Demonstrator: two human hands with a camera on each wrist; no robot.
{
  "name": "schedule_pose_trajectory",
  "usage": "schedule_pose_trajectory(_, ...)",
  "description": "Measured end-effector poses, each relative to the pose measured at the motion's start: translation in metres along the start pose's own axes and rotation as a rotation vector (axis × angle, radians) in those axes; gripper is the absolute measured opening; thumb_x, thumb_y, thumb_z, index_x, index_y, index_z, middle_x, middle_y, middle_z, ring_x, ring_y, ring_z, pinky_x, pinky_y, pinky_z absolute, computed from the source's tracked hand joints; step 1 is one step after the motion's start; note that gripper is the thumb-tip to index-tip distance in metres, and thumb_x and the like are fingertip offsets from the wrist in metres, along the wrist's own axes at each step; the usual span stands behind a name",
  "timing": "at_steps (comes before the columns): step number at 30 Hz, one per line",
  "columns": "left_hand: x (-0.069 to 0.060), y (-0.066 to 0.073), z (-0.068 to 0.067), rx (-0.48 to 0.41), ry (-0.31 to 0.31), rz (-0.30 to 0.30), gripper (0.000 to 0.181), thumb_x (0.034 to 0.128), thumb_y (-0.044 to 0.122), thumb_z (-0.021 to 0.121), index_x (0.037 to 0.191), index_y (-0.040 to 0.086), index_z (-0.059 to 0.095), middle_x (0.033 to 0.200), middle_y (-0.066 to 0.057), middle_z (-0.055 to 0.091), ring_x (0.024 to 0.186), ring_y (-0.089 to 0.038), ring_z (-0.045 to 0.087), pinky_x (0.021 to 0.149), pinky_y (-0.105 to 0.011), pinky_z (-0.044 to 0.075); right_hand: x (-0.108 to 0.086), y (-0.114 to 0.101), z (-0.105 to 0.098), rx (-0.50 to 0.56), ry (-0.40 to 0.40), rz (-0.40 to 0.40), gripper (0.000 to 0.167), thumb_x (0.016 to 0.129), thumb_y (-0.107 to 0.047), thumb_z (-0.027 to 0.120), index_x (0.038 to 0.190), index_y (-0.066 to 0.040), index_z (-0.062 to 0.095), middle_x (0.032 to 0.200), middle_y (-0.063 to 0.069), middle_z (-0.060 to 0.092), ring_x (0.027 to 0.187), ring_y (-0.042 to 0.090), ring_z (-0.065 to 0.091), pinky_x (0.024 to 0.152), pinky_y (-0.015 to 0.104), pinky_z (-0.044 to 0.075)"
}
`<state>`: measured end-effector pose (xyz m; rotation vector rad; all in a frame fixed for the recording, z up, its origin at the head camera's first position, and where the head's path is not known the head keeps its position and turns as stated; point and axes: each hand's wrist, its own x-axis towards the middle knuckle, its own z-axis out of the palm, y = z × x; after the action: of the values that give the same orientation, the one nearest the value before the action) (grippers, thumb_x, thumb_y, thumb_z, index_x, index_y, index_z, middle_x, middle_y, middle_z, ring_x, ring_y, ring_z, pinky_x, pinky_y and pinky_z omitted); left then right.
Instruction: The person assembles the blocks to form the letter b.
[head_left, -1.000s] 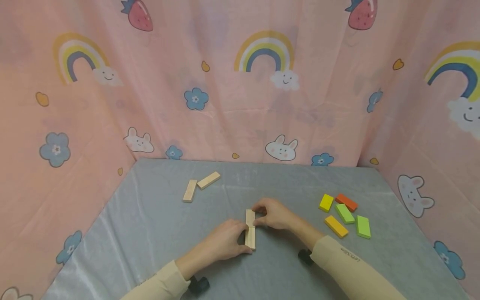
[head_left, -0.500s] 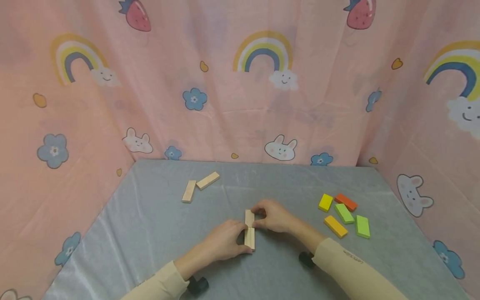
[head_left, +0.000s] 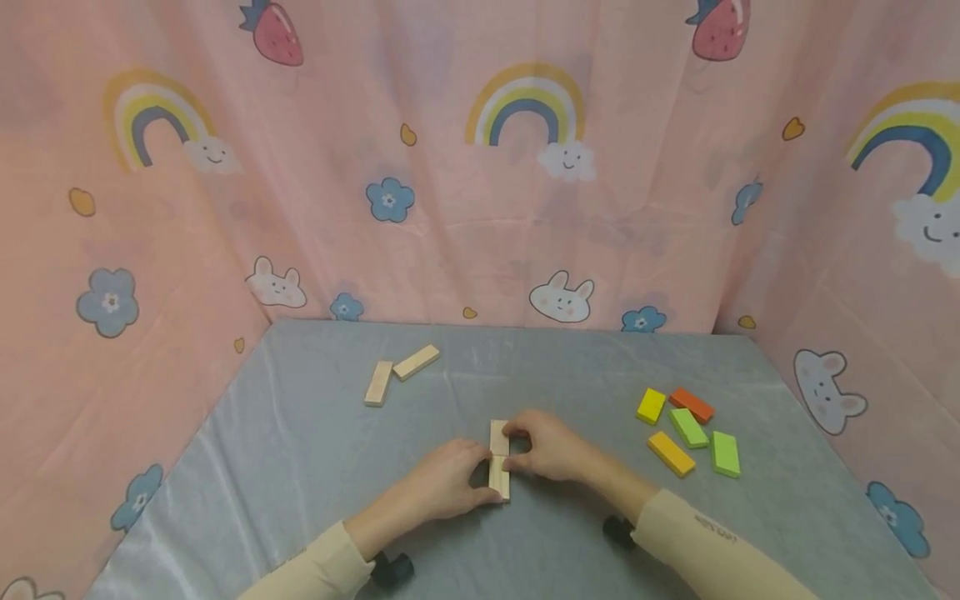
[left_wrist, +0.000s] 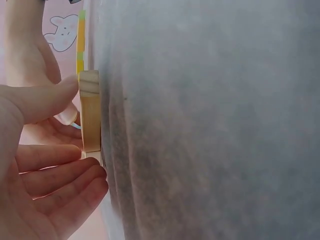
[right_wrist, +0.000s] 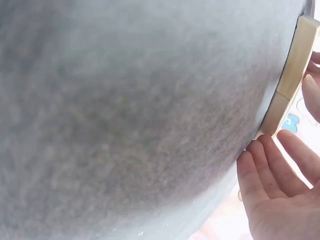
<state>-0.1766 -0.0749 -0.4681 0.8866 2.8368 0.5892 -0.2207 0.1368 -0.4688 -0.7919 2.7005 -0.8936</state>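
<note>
Two pale wooden blocks lie end to end in a line on the grey cloth, the far block (head_left: 498,436) meeting the near block (head_left: 498,478). My left hand (head_left: 440,483) grips the near block (left_wrist: 90,120) at its ends, thumb at the close end and fingertips by the joint. Along the blocks' right side, my right hand (head_left: 553,448) rests its fingertips, index at the far block and thumb beside the near one. In the right wrist view, fingertips of the right hand (right_wrist: 285,182) touch the far block (right_wrist: 275,115), with the fingers fairly straight.
Two more wooden blocks (head_left: 378,383) (head_left: 416,362) lie at the back left. On the right are a yellow block (head_left: 651,406), a red one (head_left: 692,405), an orange one (head_left: 671,453) and two green ones (head_left: 688,427) (head_left: 725,454). A pink patterned curtain (head_left: 450,250) surrounds the table.
My right hand has shifted slightly toward me along the blocks' right side, its thumb now beside the near block. The left hand and the blocks have hardly moved.
</note>
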Motion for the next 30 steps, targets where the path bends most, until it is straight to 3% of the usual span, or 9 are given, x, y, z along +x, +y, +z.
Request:
schedule_pose_trajectory(7,-0.001,-0.008,-0.006,-0.047,0.029,-0.001,0.039,0.0893,0.034,0.079,0.116,0.007,0.072,0.11,-0.004,0.072,0.104,-0.019,0.066,0.087,-0.036,0.055,-0.005,-0.004,0.001,-0.039,0.012,-0.033,0.047,0.081,-0.024,0.087,0.118,0.0,0.071,0.112,0.008,0.069,0.105,0.026,0.064,0.092,0.047,0.052)
schedule_pose_trajectory(17,-0.002,-0.028,-0.036,-0.178,0.125,-0.069,0.035,0.0986,0.024,0.069,0.125,0.001,0.068,0.119,-0.014,0.07,0.107,-0.026,0.066,0.087,-0.043,0.056,-0.004,-0.008,0.001,-0.057,0.018,-0.002,0.048,0.08,-0.023,0.088,0.118,0.001,0.071,0.113,0.008,0.069,0.107,0.027,0.064,0.095,0.048,0.05)
schedule_pose_trajectory(24,-0.004,-0.043,-0.048,-0.161,0.236,-0.088,0.026,0.103,0.017,0.06,0.121,-0.001,0.069,0.114,-0.011,0.07,0.104,-0.025,0.066,0.087,-0.044,0.056,-0.004,-0.009,0.002,-0.061,0.015,0.019,0.048,0.08,-0.023,0.089,0.118,0.0,0.071,0.115,0.009,0.069,0.11,0.029,0.063,0.097,0.048,0.05)
schedule_pose_trajectory(30,-0.005,-0.057,-0.054,-0.17,0.299,-0.105,0.028,0.1033,0.021,0.061,0.12,0.001,0.07,0.113,-0.008,0.071,0.104,-0.024,0.067,0.089,-0.044,0.055,-0.005,-0.01,0.002,-0.055,0.018,0.023,0.048,0.08,-0.022,0.088,0.119,0.0,0.071,0.116,0.009,0.069,0.111,0.029,0.063,0.097,0.048,0.05)
